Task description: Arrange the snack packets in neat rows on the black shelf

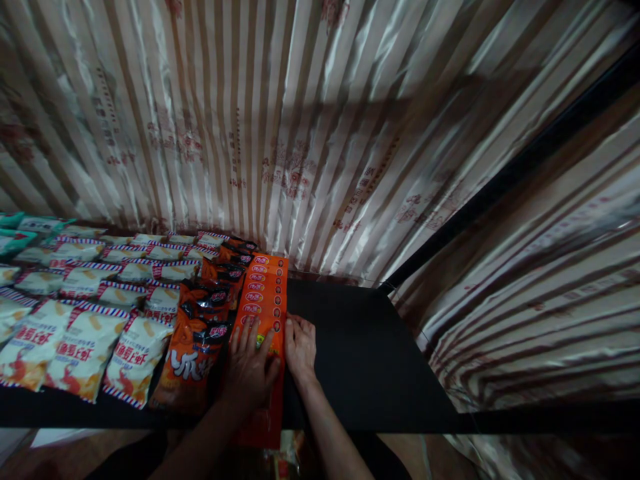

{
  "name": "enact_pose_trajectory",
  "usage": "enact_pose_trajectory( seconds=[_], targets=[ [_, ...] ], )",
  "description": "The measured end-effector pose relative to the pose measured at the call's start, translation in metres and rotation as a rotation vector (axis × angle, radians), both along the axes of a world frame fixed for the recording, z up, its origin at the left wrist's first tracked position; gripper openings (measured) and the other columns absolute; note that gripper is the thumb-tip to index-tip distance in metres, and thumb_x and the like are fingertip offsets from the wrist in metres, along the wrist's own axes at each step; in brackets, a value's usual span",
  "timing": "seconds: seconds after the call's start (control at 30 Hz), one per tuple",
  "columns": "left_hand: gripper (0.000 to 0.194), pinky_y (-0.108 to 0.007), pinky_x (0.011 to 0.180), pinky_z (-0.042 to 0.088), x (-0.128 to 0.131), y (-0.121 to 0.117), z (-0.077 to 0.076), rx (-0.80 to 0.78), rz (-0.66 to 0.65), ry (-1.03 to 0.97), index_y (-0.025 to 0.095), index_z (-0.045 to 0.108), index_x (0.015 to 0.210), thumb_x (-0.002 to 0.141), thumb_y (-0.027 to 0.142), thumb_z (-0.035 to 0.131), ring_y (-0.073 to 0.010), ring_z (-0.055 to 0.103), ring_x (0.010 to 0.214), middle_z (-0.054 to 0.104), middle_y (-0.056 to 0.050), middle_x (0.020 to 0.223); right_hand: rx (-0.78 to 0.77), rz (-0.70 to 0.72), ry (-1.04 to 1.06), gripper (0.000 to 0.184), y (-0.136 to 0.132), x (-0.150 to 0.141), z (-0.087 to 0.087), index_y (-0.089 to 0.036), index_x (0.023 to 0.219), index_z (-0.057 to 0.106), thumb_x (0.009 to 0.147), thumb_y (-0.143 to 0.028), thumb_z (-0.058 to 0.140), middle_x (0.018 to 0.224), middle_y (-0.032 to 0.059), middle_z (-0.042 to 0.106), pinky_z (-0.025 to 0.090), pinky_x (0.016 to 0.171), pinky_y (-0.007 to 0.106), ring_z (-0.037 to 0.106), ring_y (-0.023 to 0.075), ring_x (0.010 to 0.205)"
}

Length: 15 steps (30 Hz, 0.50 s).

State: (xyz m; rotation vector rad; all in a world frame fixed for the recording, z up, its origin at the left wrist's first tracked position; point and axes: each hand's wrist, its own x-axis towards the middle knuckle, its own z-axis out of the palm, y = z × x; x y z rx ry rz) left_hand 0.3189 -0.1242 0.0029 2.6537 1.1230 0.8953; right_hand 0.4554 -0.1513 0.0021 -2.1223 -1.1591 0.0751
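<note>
A row of overlapping orange-red snack packets (277, 273) runs from the back of the black shelf to its front edge, the nearest one jutting past it. My left hand (250, 360) lies on top of them with its fingers spread, covering part of the nearer ones. Against their right edge rests my right hand (301, 343), its fingers extended along the side and gripping nothing that I can see. Just left of my left hand stand orange and black snack bags (193, 363) in a row from front to back.
Several rows of white snack bags (83, 350) fill the left, with green bags (43, 225) at the far left back. The black shelf (360, 360) extends to the right. Striped curtains (300, 133) hang behind, and a dark post (500, 193) slants up at the right.
</note>
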Motion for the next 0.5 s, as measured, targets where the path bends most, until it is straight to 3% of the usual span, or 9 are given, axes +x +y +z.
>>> enact_pose_trajectory(
  seconds=[0.27, 0.5],
  targets=[
    [0.049, -0.048, 0.104, 0.024, -0.001, 0.001, -0.001, 0.022, -0.012, 0.032, 0.026, 0.05, 0.128, 0.081, 0.041, 0.05, -0.0307, 0.035, 0.128, 0.046, -0.011, 0.136, 0.091, -0.016, 0.017, 0.055, -0.008, 0.001, -0.001, -0.012, 0.106, 0.066, 0.093, -0.044, 0.023, 0.108, 0.0135, 0.062, 0.038, 0.094, 0.038, 0.049, 0.0231, 0.104],
    [0.049, -0.049, 0.104, 0.024, 0.001, 0.0, -0.001, -0.025, 0.009, 0.017, 0.026, 0.052, 0.126, 0.08, 0.044, 0.05, -0.0307, 0.037, 0.127, 0.046, -0.011, 0.136, 0.071, 0.033, -0.05, 0.049, -0.021, -0.005, -0.001, -0.013, 0.109, 0.065, 0.093, -0.041, 0.027, 0.11, 0.013, 0.061, 0.04, 0.094, 0.039, 0.048, 0.0231, 0.105]
  ],
)
